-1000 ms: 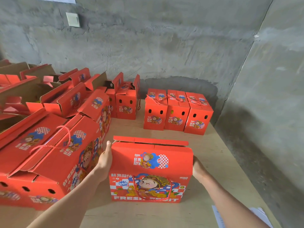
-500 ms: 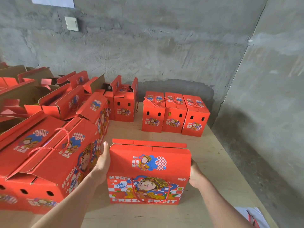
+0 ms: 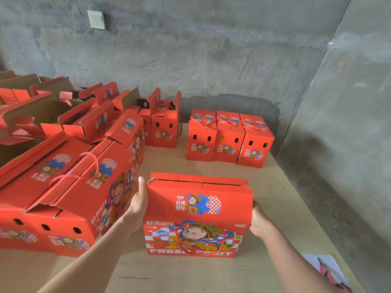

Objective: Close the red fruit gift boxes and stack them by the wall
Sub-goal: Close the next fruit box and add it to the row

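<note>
A red fruit gift box (image 3: 198,208) with a cartoon print and a red cord handle stands in front of me on the wooden table (image 3: 281,199). Its near lid flap is folded over, while the rear flap sticks up a little along the top seam. My left hand (image 3: 137,208) presses flat against the box's left end, thumb pointing up. On the opposite end rests my right hand (image 3: 259,223), its fingers hidden behind the box. Three closed red boxes (image 3: 229,138) stand side by side at the back, close to the grey wall (image 3: 211,60).
Large red boxes (image 3: 69,187) with loose lids crowd the left side, touching my left forearm. Several open boxes (image 3: 165,127) stand behind them by the wall. A second concrete wall (image 3: 349,123) borders the table's right edge. White sheets with red cord (image 3: 325,269) lie at the bottom right.
Both hands keep their places on the ends of the box. The box has hardly moved; only my view has shifted slightly.
</note>
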Motion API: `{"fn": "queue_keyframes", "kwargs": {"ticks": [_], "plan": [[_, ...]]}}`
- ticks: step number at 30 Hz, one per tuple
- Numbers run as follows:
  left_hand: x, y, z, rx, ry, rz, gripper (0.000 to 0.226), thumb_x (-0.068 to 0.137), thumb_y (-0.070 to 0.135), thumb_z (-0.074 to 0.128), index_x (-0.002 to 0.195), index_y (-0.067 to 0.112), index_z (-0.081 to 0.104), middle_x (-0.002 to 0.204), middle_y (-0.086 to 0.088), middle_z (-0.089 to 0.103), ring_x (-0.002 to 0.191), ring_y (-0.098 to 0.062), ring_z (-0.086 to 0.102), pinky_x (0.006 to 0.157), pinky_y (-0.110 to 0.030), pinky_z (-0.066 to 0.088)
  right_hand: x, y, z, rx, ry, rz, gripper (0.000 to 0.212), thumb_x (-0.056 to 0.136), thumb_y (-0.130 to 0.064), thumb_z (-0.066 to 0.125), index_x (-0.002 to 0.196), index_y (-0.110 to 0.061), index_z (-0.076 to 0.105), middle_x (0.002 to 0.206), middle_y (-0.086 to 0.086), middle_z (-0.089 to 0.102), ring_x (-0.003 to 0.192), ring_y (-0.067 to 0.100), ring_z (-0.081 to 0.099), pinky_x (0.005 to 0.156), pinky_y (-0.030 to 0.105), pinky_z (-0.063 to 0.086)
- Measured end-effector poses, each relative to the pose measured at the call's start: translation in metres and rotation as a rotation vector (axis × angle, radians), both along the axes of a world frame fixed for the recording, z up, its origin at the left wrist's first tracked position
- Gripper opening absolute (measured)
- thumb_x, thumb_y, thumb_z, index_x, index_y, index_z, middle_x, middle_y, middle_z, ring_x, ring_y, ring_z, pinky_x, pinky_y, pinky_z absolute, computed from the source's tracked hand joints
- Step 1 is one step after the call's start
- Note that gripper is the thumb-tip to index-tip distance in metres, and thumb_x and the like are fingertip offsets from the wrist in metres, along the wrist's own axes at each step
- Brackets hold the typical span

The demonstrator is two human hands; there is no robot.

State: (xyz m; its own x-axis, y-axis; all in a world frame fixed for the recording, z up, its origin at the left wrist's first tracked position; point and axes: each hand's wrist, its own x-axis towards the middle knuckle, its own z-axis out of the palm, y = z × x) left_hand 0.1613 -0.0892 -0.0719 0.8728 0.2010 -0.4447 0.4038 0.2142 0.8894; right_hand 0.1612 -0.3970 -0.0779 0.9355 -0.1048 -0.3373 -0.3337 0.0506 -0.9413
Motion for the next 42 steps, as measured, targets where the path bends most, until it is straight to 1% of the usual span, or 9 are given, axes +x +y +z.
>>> {"fn": "queue_keyframes", "kwargs": {"ticks": [8, 13, 19, 22, 25, 28, 31, 35, 42], "plan": [[-0.032, 0.001, -0.01, 0.087, -0.073, 0.012, 0.091, 0.073, 0.085, 0.019, 0.132, 0.023, 0.052, 0.111, -0.004, 0.062, 0.105, -0.023, 0.06, 0.096, -0.04, 0.048, -0.04, -0.006, -0.009, 0.001, -0.023, -0.018, 0.052, 0.104, -0.031, 0.033, 0.07, -0.018, 0.07, 0.067, 0.006, 0.072, 0.054, 0.016, 0.069, 0.042, 0.024, 0.049], [-0.047, 0.006, -0.005, 0.098, -0.104, -0.048, 0.053, 0.056, 0.095, 0.032, 0.065, 0.057, 0.067, 0.062, 0.024, 0.067, 0.063, 0.007, 0.066, 0.054, -0.014, 0.051, -0.058, -0.007, -0.011, -0.08, -0.066, 0.008, 0.048, 0.104, -0.03, 0.028, 0.078, -0.017, 0.066, 0.067, 0.0, 0.072, 0.055, 0.008, 0.067, 0.044, 0.018, 0.048], [-0.049, 0.01, -0.003, 0.012, -0.074, -0.148, 0.077, 0.041, 0.088, 0.062, 0.091, 0.031, 0.07, 0.085, -0.008, 0.075, 0.077, -0.027, 0.072, 0.064, -0.042, 0.058, -0.06, -0.013, 0.016, -0.269, -0.349, -0.079, 0.033, 0.085, 0.015, 0.055, 0.093, -0.013, 0.071, 0.092, 0.0, 0.072, 0.08, 0.01, 0.065, 0.061, 0.012, 0.05], [-0.048, 0.008, 0.004, 0.05, -0.115, -0.119, 0.041, 0.073, 0.07, 0.058, 0.094, 0.037, 0.071, 0.091, -0.01, 0.074, 0.084, -0.03, 0.071, 0.077, -0.049, 0.056, -0.056, -0.013, 0.031, -0.076, -0.312, -0.077, 0.022, 0.098, -0.019, 0.049, 0.098, -0.015, 0.07, 0.097, 0.004, 0.073, 0.091, 0.019, 0.065, 0.075, 0.022, 0.051], [-0.044, 0.005, 0.007, 0.233, -0.244, -0.09, 0.026, 0.097, 0.041, 0.047, 0.117, 0.038, 0.062, 0.119, -0.002, 0.063, 0.104, -0.022, 0.062, 0.091, -0.042, 0.051, -0.06, -0.009, 0.037, -0.145, -0.344, 0.059, 0.044, 0.092, -0.054, 0.043, 0.123, -0.026, 0.058, 0.119, -0.005, 0.064, 0.111, 0.003, 0.055, 0.097, 0.02, 0.037], [-0.046, -0.003, 0.008, 0.52, -0.38, -0.05, 0.021, 0.1, 0.019, 0.043, 0.109, 0.024, 0.061, 0.113, -0.006, 0.063, 0.088, -0.014, 0.058, 0.072, -0.03, 0.048, -0.069, 0.004, 0.032, -0.469, -0.502, 0.108, 0.034, 0.09, -0.041, 0.056, 0.119, -0.024, 0.057, 0.118, -0.012, 0.059, 0.112, -0.006, 0.052, 0.088, 0.004, 0.035], [-0.05, -0.007, 0.004, 0.62, -0.389, -0.086, 0.028, 0.101, 0.023, 0.043, 0.122, 0.018, 0.059, 0.108, -0.005, 0.061, 0.089, -0.024, 0.061, 0.071, -0.034, 0.051, -0.068, 0.013, 0.016, -0.81, -0.654, 0.079, 0.009, 0.09, -0.009, 0.063, 0.095, -0.005, 0.069, 0.104, 0.002, 0.065, 0.108, 0.014, 0.057, 0.09, 0.006, 0.033], [-0.053, -0.007, 0.003, 0.666, -0.391, -0.105, 0.035, 0.101, 0.026, 0.042, 0.132, 0.015, 0.053, 0.108, -0.003, 0.06, 0.083, -0.012, 0.06, 0.061, -0.02, 0.048, -0.062, 0.015, 0.016, -0.934, -0.64, 0.03, 0.014, 0.091, -0.008, 0.061, 0.088, 0.003, 0.068, 0.098, 0.012, 0.064, 0.101, 0.022, 0.059, 0.083, 0.017, 0.036], [-0.051, -0.012, 0.005, 0.942, -0.434, -0.105, 0.028, 0.098, 0.015, 0.048, 0.105, -0.006, 0.066, 0.134, -0.012, 0.05, 0.113, -0.027, 0.052, 0.093, -0.038, 0.047, -0.052, 0.017, 0.017, -1.075, -0.556, 0.076, 0.023, 0.094, -0.01, 0.056, 0.102, 0.009, 0.068, 0.107, 0.017, 0.065, 0.107, 0.029, 0.053, 0.093, 0.027, 0.036]]}}
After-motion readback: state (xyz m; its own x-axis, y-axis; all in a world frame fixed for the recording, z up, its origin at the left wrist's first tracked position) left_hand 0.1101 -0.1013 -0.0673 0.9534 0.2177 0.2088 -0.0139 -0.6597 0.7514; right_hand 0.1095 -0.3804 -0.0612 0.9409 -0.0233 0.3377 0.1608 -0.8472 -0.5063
